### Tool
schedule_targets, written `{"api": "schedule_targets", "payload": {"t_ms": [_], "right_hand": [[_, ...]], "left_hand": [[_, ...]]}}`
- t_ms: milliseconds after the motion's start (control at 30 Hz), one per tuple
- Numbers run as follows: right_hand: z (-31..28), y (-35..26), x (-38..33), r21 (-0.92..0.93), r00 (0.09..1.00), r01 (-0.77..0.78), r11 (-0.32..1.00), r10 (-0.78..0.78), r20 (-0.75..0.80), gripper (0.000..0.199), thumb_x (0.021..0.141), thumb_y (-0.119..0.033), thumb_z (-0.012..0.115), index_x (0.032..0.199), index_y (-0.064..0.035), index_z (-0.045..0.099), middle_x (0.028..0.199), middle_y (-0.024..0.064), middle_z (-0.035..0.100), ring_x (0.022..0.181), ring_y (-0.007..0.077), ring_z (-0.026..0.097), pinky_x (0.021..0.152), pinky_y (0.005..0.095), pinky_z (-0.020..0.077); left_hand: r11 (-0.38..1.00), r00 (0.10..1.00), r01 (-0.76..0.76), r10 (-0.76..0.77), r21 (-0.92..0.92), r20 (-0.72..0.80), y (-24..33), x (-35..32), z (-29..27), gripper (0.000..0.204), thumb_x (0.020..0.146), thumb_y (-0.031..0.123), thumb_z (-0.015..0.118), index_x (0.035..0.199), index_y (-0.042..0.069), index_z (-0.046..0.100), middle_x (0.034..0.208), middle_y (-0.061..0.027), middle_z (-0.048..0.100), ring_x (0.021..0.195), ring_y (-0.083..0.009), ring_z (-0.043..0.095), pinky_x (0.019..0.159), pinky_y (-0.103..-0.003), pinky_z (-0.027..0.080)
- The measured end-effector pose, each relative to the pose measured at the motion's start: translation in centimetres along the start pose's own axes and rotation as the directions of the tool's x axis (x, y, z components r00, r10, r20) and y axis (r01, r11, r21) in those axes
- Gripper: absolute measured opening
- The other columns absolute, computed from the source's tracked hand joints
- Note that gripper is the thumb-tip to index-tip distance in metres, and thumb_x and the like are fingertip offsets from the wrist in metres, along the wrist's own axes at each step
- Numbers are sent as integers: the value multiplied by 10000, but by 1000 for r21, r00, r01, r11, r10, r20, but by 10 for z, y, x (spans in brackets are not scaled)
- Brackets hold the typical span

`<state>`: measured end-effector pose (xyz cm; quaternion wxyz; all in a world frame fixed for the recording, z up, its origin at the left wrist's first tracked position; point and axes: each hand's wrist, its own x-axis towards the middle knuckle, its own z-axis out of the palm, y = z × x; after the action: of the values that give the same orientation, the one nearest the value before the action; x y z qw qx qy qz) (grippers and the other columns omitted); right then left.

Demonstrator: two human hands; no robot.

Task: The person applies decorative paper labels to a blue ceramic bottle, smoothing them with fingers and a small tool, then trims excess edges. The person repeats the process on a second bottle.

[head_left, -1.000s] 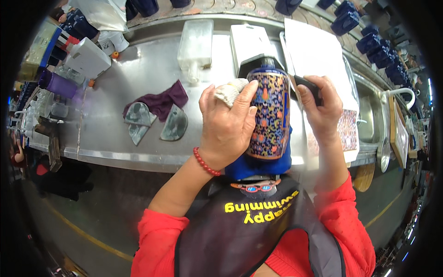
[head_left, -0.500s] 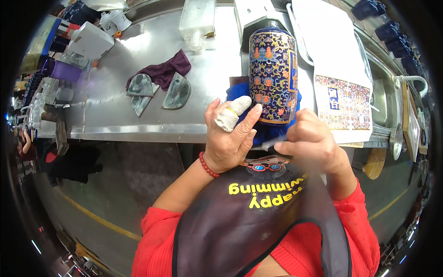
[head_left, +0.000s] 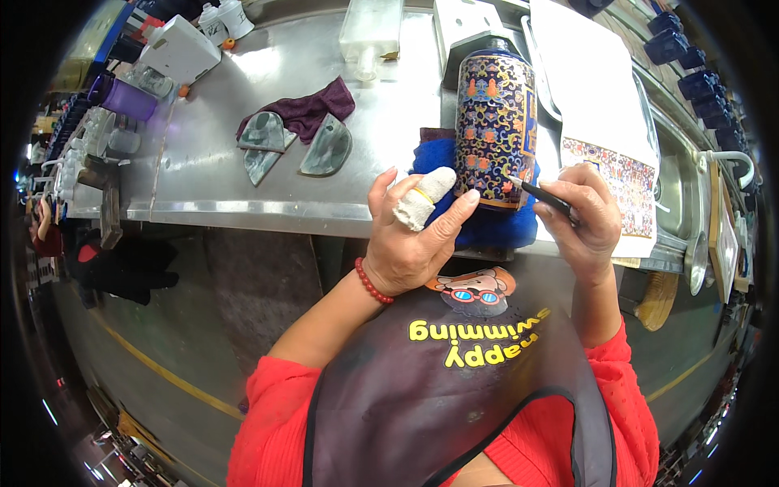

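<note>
A dark blue bottle (head_left: 493, 122) with a dense floral pattern in gold, orange and white lies on a bright blue cloth (head_left: 438, 158), its neck pointing away from me. My left hand (head_left: 412, 235) is at the bottle's lower left, its thumb tip at the base. Its fingers are spread, and one wears a white fabric finger cover (head_left: 422, 201) with a yellow band. Between the fingertips of my right hand (head_left: 586, 219) is a slim black pen-like tool (head_left: 545, 199). The tool's pointed tip meets or nearly meets the bottle's lower right side.
A white sheet with a matching floral print (head_left: 604, 166) lies on the right, beside a sink (head_left: 669, 178). Left on the metal table (head_left: 203, 174) are a purple cloth (head_left: 312, 109) and grey-green curved scrapers (head_left: 327, 146). A clear square bottle (head_left: 371, 32) and white containers (head_left: 180, 49) sit farther back.
My right hand has risen from the table's front edge to the bottle's lower right, bringing the tool tip to the pattern. My left hand stays by the base. The whole view has shifted slightly.
</note>
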<state>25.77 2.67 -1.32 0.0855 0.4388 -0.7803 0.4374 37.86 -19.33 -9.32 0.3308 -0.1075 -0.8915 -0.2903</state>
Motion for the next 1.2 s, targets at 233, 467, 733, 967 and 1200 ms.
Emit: {"api": "schedule_targets", "payload": {"t_ms": [233,467,733,967,1200], "right_hand": [[5,-4,0,-41,1000,16,999,-17,-26,273,796,1,832,1047,2,723,825,85,649,686,155,593,563,268,441],[10,-14,-7,-38,992,-124,992,123,-29,194,883,-110,788,1009,5,697,821,71,639,661,142,561,571,266,421],[17,-26,-25,7,951,-304,953,303,-52,201,938,-148,744,1026,15,665,848,61,652,712,124,571,626,261,449],[15,-33,-21,-22,952,-302,953,301,-53,203,932,-142,748,1028,16,664,862,68,659,721,126,579,631,264,455],[18,-42,-18,23,933,-356,934,357,-39,195,922,-123,747,1034,14,666,872,77,664,719,145,590,628,278,458]], "left_hand": [[997,1000,16,-17,-69,-8,-7,-1,-4,384,838,121,703,1220,151,722,1278,-144,653,1146,-319,543,1109,-547,312],[938,981,180,-192,-296,-11,-14,16,12,322,853,183,727,1115,40,606,1274,-229,582,1145,-390,526,1041,-501,354],[925,969,248,-235,-289,78,-13,30,5,265,818,176,758,996,47,609,1177,-206,623,1108,-376,565,1003,-447,407],[968,992,127,-124,-218,24,-15,41,1,258,766,166,767,943,57,615,1268,-235,619,1184,-405,554,1131,-570,308],[968,994,113,-112,-224,19,-18,40,2,223,779,161,748,940,67,625,1258,-219,628,1197,-392,563,1150,-583,293]]}}
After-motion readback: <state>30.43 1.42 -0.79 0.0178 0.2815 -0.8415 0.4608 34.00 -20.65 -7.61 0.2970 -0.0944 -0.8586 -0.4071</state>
